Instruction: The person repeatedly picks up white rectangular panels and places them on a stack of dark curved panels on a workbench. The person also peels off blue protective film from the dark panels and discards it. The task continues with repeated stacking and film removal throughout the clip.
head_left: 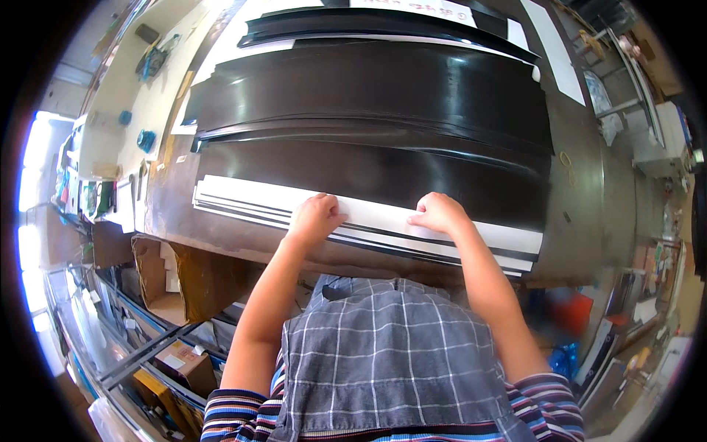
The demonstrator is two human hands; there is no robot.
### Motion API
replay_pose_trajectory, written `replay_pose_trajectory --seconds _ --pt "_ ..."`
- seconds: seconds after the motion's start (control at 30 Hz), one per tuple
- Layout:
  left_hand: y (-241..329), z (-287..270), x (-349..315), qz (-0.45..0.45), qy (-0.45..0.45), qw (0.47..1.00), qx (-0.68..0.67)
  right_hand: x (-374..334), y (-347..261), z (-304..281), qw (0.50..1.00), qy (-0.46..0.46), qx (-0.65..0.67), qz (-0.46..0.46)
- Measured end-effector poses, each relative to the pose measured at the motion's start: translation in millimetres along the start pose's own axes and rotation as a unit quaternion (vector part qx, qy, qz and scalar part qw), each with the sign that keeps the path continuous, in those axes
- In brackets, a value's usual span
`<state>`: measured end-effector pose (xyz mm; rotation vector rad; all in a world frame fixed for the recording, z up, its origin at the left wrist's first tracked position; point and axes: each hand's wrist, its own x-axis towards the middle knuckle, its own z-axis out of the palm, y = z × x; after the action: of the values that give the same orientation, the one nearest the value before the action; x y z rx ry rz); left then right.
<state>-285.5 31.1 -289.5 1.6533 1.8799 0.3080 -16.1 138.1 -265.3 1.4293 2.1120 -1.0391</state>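
Note:
A stack of long white strips point(258, 197), with dark layers showing between them, lies along the near edge of the table. My left hand point(315, 219) is on the strips left of their middle, fingers curled over the far edge of the top strip and thumb against its face. On the other side of the middle, my right hand point(440, 214) pinches the same edge in the same way. The fingertips of both hands are partly hidden. Just beyond the strips spreads a glossy black sheet point(353, 168), with a raised fold or edge running across it.
More black sheets point(331, 81) cover the table's far part, with a curled black strip point(383, 26) on top. White paper point(556, 55) lies at the far right. Left are a blue tape roll point(146, 140) and a cardboard box point(191, 280) below the table edge point(221, 243).

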Motion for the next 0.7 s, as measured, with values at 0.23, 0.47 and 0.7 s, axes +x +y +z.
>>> replay_pose_trajectory --seconds 0.23,0.47,0.7 --pt "-17 -15 0 -0.034 -0.024 0.998 0.056 -40 138 -32 0.993 -0.103 0.043 0.05" --pt "-52 -26 3 -0.062 -0.023 0.995 0.068 -56 155 -29 0.988 -0.063 0.056 0.126" --pt "-32 -9 5 -0.058 -0.039 0.991 0.116 -39 129 -14 0.993 -0.04 0.033 0.102"
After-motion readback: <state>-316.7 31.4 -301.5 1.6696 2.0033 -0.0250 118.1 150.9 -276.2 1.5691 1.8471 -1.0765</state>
